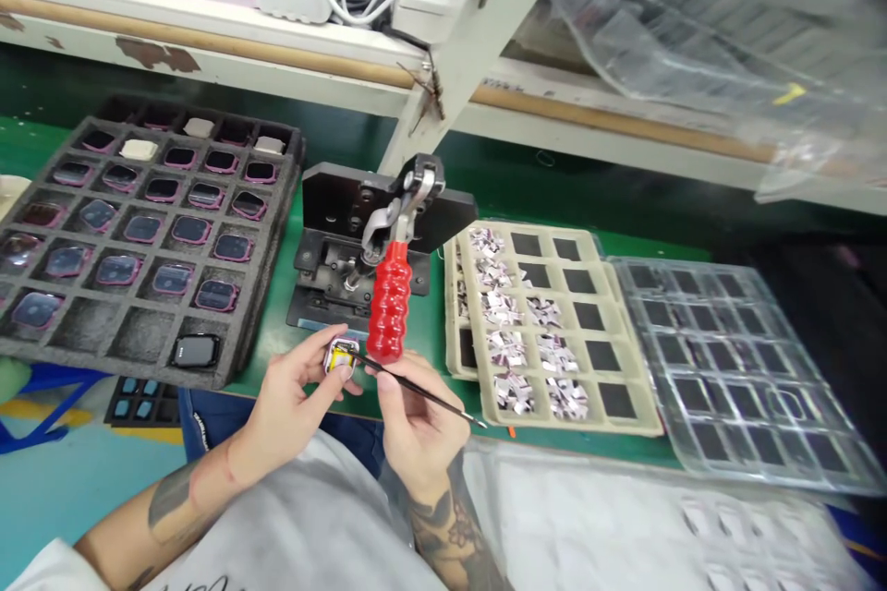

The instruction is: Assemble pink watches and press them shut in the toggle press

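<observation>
I have the left hand (pixel 297 392) pinching a small watch case (pixel 342 357) between thumb and fingers, its yellow inside facing up, just in front of the black toggle-clamp fixture (pixel 329 203) with the red handle (pixel 389 305). My right hand (pixel 421 429) has its fingers closed around a slim black tool (pixel 430 394), tip at the case. Left of me sits the foam tray (pixel 142 332) of watch faces; right, a cream tray (pixel 572 426) of small pieces.
</observation>
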{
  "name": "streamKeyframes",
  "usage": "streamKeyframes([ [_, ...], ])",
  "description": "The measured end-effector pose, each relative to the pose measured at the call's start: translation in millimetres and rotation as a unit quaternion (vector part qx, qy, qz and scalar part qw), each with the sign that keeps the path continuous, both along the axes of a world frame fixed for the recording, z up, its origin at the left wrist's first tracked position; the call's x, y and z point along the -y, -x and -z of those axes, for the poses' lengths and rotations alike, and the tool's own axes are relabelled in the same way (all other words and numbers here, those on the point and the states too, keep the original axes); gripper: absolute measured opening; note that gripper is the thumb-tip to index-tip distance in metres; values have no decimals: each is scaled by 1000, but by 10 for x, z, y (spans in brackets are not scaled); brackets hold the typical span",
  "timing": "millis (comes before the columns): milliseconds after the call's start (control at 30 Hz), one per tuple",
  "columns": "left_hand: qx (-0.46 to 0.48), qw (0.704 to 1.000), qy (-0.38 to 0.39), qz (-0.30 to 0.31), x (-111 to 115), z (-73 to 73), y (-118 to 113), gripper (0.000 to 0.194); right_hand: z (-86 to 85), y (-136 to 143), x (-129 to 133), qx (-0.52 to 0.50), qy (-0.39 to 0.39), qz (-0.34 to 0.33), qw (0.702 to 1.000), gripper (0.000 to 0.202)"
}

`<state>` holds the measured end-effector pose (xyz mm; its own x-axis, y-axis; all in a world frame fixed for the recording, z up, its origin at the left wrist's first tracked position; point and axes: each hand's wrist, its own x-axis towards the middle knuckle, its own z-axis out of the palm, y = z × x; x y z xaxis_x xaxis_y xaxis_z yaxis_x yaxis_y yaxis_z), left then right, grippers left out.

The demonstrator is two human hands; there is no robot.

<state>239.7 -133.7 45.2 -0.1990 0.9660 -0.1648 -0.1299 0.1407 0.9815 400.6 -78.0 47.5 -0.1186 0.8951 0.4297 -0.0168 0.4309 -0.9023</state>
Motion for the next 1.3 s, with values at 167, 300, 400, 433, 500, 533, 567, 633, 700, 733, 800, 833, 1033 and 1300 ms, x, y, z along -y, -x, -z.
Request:
streamKeyframes([
  [167,-29,999,-12,10,16,31,32,47,39,7,-32,13,46,-14,999,21],
  [300,-23,999,-27,10,1,35,43,45,62,-27,-14,-62,173,-60,981,8],
  [400,12,1000,-22,-12,-32,4,36,44,51,-67,19,-95,166,-109,976,8],
  [433,25,999,-18,-19,-43,-10,30,43,51,-78,27,-101,140,-94,981,10],
  [500,49,998,-5,-28,-63,-41,8,42,73,-88,31,-109,86,-27,990,15],
  [533,60,998,-1,-31,-73,-55,-7,43,95,-87,30,-110,73,4,991,17],
  [567,69,997,3,-31,-84,-67,-22,44,120,-85,29,-106,76,24,991,18],
  [633,93,995,13,-33,-113,-83,-47,51,165,-89,27,-94,114,25,989,16],
  [700,153,987,33,-28,-153,-82,-50,57,167,-132,14,-98,156,-9,983,11],
  [733,193,980,49,-27,-175,-73,-40,58,141,-177,-7,-111,170,-33,979,7],
  [800,255,963,82,-32,-215,-26,-1,59,35,-318,-95,-141,175,-98,969,14],
  [833,262,960,91,-38,-230,12,24,58,-38,-408,-164,-145,163,-126,968,20],
  [1033,81,996,9,-33,-188,364,123,62,-319,-845,-605,125,-136,274,944,9],
  [1300,-22,1000,-2,10,-72,443,134,39,-13,-779,-538,604,-231,-11,763,22],
])
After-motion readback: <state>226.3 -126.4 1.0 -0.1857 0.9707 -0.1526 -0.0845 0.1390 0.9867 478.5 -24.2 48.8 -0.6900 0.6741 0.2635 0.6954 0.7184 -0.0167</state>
